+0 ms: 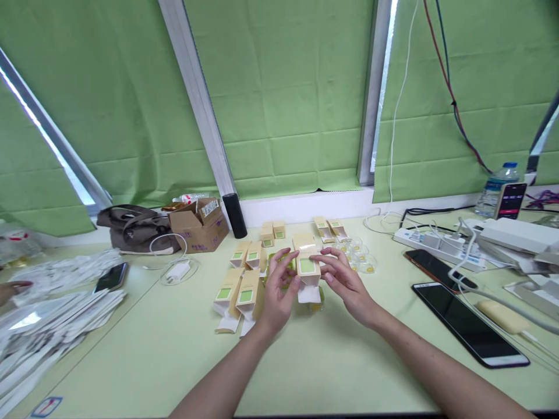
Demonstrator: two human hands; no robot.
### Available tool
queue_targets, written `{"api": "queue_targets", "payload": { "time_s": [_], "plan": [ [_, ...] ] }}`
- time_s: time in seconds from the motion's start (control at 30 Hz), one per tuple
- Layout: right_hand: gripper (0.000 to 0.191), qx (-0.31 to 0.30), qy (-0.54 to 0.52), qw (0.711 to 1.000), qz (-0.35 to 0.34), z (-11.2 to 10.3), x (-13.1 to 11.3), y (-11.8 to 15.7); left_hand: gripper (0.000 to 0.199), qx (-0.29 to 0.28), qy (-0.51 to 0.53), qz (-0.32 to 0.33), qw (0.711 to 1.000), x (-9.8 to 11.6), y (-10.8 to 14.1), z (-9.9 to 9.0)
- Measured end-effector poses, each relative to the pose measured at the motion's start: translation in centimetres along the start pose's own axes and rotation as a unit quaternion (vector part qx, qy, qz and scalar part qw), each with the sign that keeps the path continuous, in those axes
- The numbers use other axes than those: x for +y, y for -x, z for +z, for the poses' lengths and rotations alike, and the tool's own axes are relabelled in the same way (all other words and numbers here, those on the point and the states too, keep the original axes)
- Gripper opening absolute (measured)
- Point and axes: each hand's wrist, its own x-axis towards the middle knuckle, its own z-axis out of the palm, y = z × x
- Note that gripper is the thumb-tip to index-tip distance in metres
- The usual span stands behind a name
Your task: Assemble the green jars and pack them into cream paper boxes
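A small beige paper box (307, 269) with a light green square on it is held up between my two hands, its white flap hanging open at the lower end. My left hand (278, 288) has its curled fingers and thumb at the box's left side. From the other side, the fingertips of my right hand (344, 279) press on its right edge. Left of my hands, several similar boxes (248, 295) lie on the table with flaps open. Behind my right hand sit clear plastic pieces with yellow centres (365, 265). Something yellow-green is partly hidden behind my left hand.
Further back lie more small boxes (329, 228). A cardboard carton (198, 226), a grey bag (137, 228) and a black cylinder (234, 215) stand back left. Phones (469, 323) and a power strip (437, 244) lie right. Another person's hand (15, 290) rests by white papers at left.
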Motion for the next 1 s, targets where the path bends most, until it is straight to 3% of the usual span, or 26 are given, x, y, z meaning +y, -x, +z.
{"api": "queue_targets", "payload": {
  "time_s": [0.37, 1.0],
  "plan": [
    [0.046, -0.014, -0.038, 0.999, 0.007, -0.04, -0.37, 0.12, 0.043, -0.014, -0.02, 0.011, 1.0, -0.09, 0.08, 0.06],
    [0.04, 0.025, -0.06, 0.997, 0.043, 0.31, 0.16, -0.16, 0.035, 0.031, -0.024, -0.007, 0.999, -0.21, 0.0, 0.86]
  ]
}}
